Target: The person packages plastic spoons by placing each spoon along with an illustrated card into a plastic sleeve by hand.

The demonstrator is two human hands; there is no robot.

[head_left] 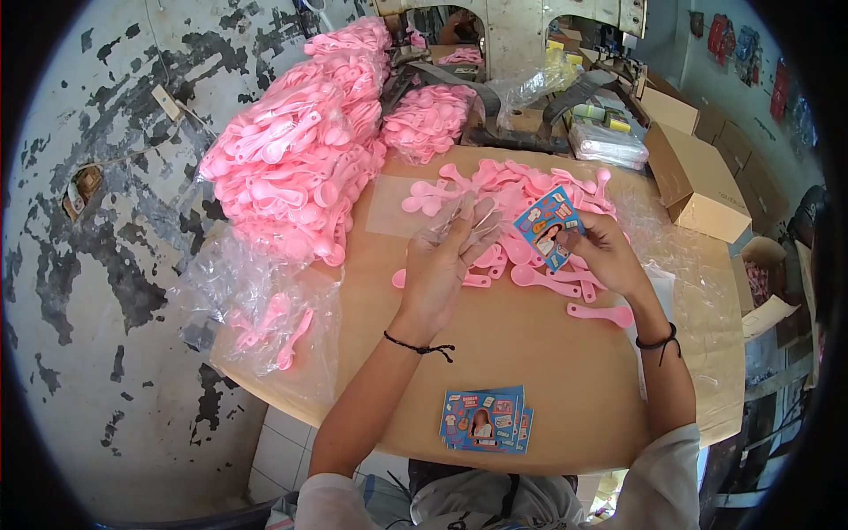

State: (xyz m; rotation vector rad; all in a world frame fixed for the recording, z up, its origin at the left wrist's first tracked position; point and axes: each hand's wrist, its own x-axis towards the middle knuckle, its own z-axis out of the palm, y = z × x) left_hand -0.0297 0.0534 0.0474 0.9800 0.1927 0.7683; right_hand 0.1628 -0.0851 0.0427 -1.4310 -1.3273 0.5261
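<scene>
My left hand (439, 269) is raised over the table, its fingers closed on a small clear plastic bag (465, 221) that is hard to make out against the background. In my right hand (609, 256) a blue printed card (545, 225) is pinched between thumb and fingers and held tilted. Below and behind both hands lies a loose heap of pink plastic spoons (526, 252). One pink spoon (601, 314) rests apart, under my right wrist. Near the front edge sits a stack of blue cards (484, 422) of the same kind.
Large bags of pink spoons (296, 150) pile up at the back left. A clear plastic sheet (265, 309) with a few spoons lies at the left edge. Cardboard boxes (698, 185) and a packet of clear bags (609, 144) stand back right, beside a machine (521, 35).
</scene>
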